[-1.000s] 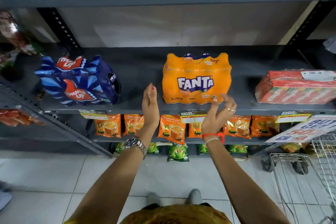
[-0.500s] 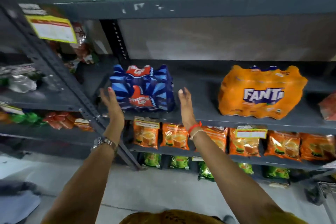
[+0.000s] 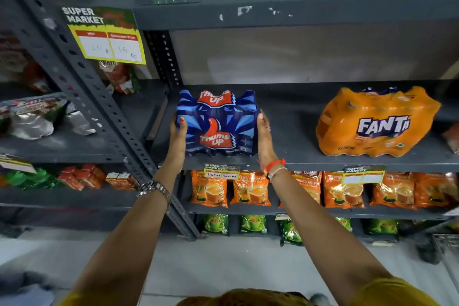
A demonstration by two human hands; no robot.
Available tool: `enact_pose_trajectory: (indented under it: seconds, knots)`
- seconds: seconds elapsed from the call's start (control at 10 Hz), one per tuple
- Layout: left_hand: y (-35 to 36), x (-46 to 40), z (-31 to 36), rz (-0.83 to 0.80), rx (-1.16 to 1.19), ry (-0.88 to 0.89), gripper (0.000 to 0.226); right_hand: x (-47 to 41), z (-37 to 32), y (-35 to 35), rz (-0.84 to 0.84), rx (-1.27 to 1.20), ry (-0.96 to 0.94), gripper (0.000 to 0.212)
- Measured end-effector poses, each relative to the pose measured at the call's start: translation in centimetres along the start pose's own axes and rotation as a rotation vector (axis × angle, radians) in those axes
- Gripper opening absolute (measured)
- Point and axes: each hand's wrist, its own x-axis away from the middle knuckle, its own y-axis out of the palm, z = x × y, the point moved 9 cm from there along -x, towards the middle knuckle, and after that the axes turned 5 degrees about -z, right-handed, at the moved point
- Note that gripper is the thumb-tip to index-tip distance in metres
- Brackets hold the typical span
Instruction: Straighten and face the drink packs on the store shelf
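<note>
Left hand [image 3: 178, 135] and right hand [image 3: 264, 140]: grip closed flat on both sides of the blue shrink-wrapped "Thums Up" pack [image 3: 216, 124], stood on the dark grey metal shelf [image 3: 293, 131]. Well apart at right, an orange shrink-wrapped "FANTA" pack [image 3: 376, 123]. Yellow "SUPER MARKET" price tag [image 3: 105, 37] marked "20 Rs", "15 Rs".

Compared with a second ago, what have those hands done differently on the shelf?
Both hands left the Fanta pack and shifted left to the Thums Up pack. The left hand and right hand now press its two sides; half a second ago they only reached toward it. The Fanta pack stayed put, label facing out.
</note>
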Motion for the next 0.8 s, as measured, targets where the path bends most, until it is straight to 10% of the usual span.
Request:
enact_pose_trajectory:
  seconds: [0.8]
  knots:
    - [-0.8,2.9,3.2,0.187,-0.382,0.219,0.067,1.7,-1.8,-1.2,0.047,0.198,-0.047,0.055]
